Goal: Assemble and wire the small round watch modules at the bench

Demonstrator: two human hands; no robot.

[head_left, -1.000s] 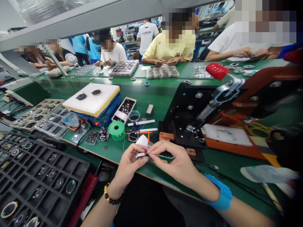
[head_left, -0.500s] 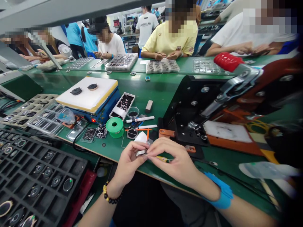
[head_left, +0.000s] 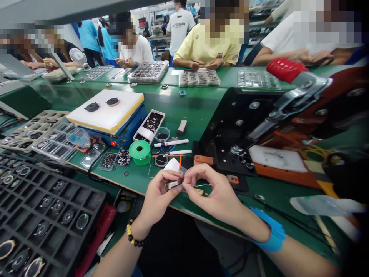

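Observation:
Near the table's front edge, my left hand (head_left: pixel 163 194) pinches a small silvery round part (head_left: pixel 173 184) between thumb and fingers. Right beside it, my right hand (head_left: pixel 206 188) has thumb and forefinger pressed together on a thin white strand (head_left: pixel 203 185), which runs back under the palm. The fingertips of both hands almost touch, and they hide most of the small part. Just beyond them lie a white wad (head_left: pixel 172 164) and an orange stick (head_left: pixel 180 161). A green spool (head_left: pixel 140 152) stands to their left.
A black press with a red handle (head_left: pixel 285 70) rises at the right. Left are a blue box with a white foam top (head_left: pixel 106 119) and a black compartment tray (head_left: pixel 72 246) of round parts. Several people work across the green table (head_left: pixel 196 111).
My right hand has shifted slightly, and more of the white strand shows under its fingers. The view has moved a little. My left hand keeps its hold on the small part.

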